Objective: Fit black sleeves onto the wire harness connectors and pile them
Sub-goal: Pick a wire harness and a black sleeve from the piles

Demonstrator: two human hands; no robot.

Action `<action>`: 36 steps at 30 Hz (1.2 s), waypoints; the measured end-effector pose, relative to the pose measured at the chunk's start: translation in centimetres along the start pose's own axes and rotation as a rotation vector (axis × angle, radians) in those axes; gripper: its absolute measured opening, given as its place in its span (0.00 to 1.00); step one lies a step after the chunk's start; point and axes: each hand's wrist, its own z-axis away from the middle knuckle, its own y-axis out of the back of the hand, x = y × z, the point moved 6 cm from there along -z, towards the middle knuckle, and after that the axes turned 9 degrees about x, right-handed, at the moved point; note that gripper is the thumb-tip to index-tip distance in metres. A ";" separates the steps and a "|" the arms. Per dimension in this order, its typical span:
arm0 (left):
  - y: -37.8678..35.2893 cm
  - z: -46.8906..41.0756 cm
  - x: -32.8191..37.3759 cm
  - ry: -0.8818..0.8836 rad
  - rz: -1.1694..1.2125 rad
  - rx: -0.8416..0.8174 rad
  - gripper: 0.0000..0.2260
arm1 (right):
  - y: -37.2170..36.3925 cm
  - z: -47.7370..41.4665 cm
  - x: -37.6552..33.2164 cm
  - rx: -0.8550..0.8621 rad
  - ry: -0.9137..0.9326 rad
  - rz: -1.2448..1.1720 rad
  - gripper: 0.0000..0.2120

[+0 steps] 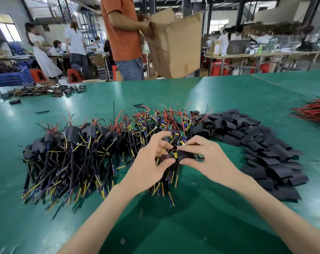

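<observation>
Over the table point(229, 92), left hand point(148, 164) and right hand point(208, 158) pinch a sleeve point(185, 154)

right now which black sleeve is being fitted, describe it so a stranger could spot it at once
On the green table, look in front of the middle heap of bare harnesses, where two hands meet. The right hand pinches one black sleeve against the harness the left hand grips. Unlike the loose sleeves piled to the right, it is held off the table.
</observation>
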 end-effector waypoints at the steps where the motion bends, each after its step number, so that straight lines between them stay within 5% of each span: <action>1: 0.1 -0.1 -0.3 0.032 -0.012 0.001 0.30 | 0.0 0.0 0.0 0.008 -0.004 -0.006 0.16; 9: 0.9 -0.4 -1.9 0.223 0.045 0.103 0.19 | -0.8 0.4 1.1 -0.014 -0.087 0.128 0.26; 13: 0.9 -0.4 -1.8 0.251 0.088 0.140 0.18 | -1.7 0.7 1.6 -0.072 -0.072 0.463 0.19; 17: 0.2 0.0 -1.8 0.256 0.113 0.151 0.21 | -2.4 0.9 1.3 -0.100 -0.071 0.534 0.17; 31: 0.1 0.2 -1.7 0.227 0.059 0.170 0.21 | -2.7 1.4 0.8 -0.192 -0.280 0.122 0.07; 36: 0.4 -0.2 -2.4 0.266 -0.015 0.101 0.09 | -1.4 0.5 1.3 -0.106 -0.322 -0.022 0.07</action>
